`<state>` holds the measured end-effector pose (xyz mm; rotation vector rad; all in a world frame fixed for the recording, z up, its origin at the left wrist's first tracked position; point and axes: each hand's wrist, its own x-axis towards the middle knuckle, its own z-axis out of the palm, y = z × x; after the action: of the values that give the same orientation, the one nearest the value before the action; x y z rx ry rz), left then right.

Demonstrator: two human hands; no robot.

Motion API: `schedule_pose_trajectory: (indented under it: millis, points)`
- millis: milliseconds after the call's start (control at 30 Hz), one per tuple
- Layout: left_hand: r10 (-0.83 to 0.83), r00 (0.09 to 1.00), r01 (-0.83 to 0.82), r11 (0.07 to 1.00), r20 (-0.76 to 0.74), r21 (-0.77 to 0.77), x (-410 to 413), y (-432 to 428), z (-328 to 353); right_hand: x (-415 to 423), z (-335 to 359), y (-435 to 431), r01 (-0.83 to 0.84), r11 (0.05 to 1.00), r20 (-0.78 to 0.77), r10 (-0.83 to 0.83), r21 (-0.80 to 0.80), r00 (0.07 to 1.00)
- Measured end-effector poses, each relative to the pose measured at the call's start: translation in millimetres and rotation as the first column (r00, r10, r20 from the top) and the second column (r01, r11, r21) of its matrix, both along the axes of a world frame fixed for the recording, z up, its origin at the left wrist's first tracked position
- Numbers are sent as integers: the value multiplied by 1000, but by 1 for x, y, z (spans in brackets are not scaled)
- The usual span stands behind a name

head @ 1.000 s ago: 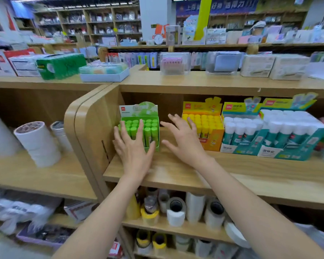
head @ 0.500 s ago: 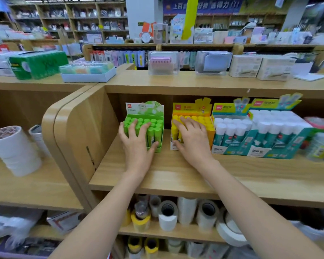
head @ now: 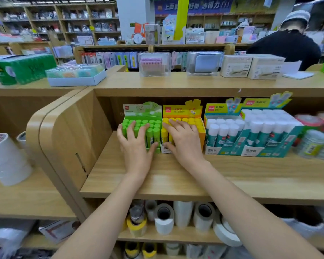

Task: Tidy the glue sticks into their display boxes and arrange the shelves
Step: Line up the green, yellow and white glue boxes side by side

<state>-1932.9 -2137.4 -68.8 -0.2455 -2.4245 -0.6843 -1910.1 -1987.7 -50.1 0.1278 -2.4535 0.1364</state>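
Where the far-left shelf sits lower, a stack of white tape rolls [head: 7, 161] stands, blurred. Above it on the top deck: green wrapped pack [head: 24, 71], then a white tray [head: 77, 81] of pastel items. Curved wooden end panel [head: 64, 131] closes the glue-stick shelf [head: 176, 180] on its left.

Green display box [head: 142, 109] is first on that shelf, near the end panel, upright, header card at the back, full of green glue sticks [head: 156, 134]. Left hand [head: 136, 148] lies over its front: fingers [head: 132, 128] spread and only slightly bent across the caps, thumb against the box's lower front right corner. Pressing, not pinching; no stick gripped.

Yellow display box [head: 182, 110] touches the green one's right side, fronts roughly level. Yellow glue sticks [head: 194, 121] fill it. Right hand [head: 185, 144] mirrors the left: splayed fingers [head: 179, 126] on the yellow caps, thumb at the box's lower front left, nothing gripped.

Just beside it: narrow teal display box [head: 224, 146] of white-capped glue sticks [head: 222, 131], then a wider teal display box [head: 269, 149] of the same. Far right edge: blurred clear containers [head: 314, 143], contents unreadable.

Shelf below holds white and yellow tape rolls [head: 164, 219]. Upper right, behind the top deck, a person in a black top [head: 286, 47].
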Motion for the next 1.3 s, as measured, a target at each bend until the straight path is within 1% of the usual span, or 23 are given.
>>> schedule_pose_trajectory:
  millis: [233,300,367,433,467,500,567,633,700,800,900,967,1033,1100,1167,1200,1233,1300]
  points:
    - [31,999,-30,999,22,-45,4,0,2,-2,-3,5,-53,999,5,53,-9,999]
    - [40,999,-39,997,13,-67,6,1,3,3,-1,8,-107,993,-39,106,-45,994]
    - [6,999,-10,995,-37,-103,11,7,5,13,6,16,-114,990,-117,104,-86,988]
    - [-84,992,69,987,-95,-144,19,19,7,26,12,31,-40,991,-171,18,-125,985]
    - [-138,984,118,979,-114,-166,23,26,8,32,13,42,22,990,-170,-46,-140,984]
    - [-193,973,167,967,-125,-191,26,34,9,39,12,53,97,984,-144,-120,-151,982]
    - [-284,952,251,938,-112,-240,30,47,9,51,8,74,256,954,-48,-266,-157,963]
    - [-327,944,300,909,-49,-290,33,59,4,61,2,87,344,932,52,-341,-114,939]
    - [-319,948,305,898,7,-318,36,66,0,66,-1,91,333,939,63,-328,-90,943]
    - [-290,956,287,905,36,-313,39,71,0,67,2,90,305,946,56,-301,-108,952]
    - [-265,963,266,917,44,-297,42,76,3,64,3,92,264,958,65,-258,-109,964]
    - [-258,966,251,930,9,-268,45,83,4,67,4,98,188,970,52,-183,-152,982]
    - [-280,958,257,933,-61,-253,47,96,8,75,8,109,84,973,-36,-94,-215,995]
    - [-325,937,284,921,-126,-265,49,115,12,85,12,130,43,971,-150,-80,-234,985]
    - [-373,913,318,904,-164,-287,50,140,16,92,17,160,101,966,-215,-154,-237,964]
    - [-386,908,326,896,-165,-303,52,152,17,95,19,177,148,958,-215,-203,-245,955]
    - [-386,909,325,891,-155,-316,52,163,17,98,21,194,195,945,-186,-247,-261,951]
    - [-357,925,301,896,-130,-325,53,180,14,100,21,221,268,915,-59,-298,-301,953]
